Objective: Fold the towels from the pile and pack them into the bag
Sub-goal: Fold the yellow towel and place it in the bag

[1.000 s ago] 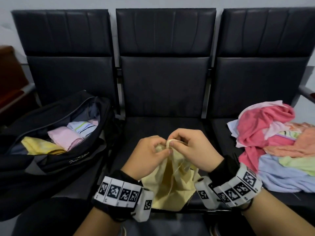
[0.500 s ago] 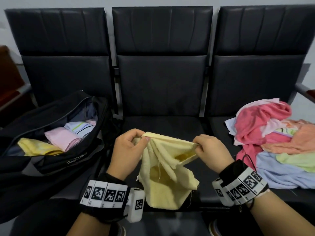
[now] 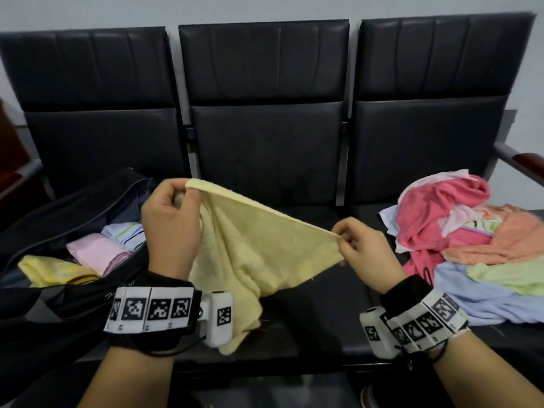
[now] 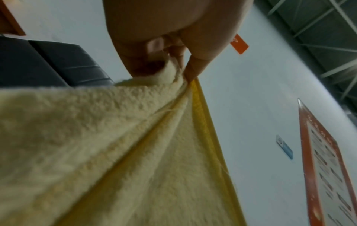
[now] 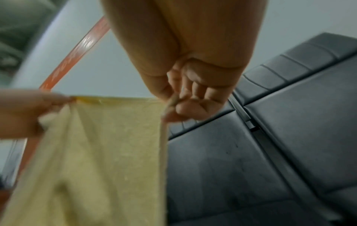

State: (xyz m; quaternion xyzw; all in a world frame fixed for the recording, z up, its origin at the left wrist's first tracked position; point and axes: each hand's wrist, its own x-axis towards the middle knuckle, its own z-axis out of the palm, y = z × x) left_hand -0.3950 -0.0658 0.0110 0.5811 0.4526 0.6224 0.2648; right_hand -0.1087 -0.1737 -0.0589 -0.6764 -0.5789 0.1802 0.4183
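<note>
Spread apart since earlier: both hands, left hand and right hand | pinching yellow towel top-edge corners

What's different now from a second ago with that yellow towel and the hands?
The left hand and right hand, bunched together a second ago, have pulled apart, the left rising, stretching the pale yellow towel taut along its top edge. Both still pinch its corners. The black bag with folded towels and the pile look unchanged.

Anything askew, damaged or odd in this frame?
Nothing serious. The yellow towel stretched between the left hand and right hand hangs tilted, its left corner higher, with loose threads at the lower edge.
</note>
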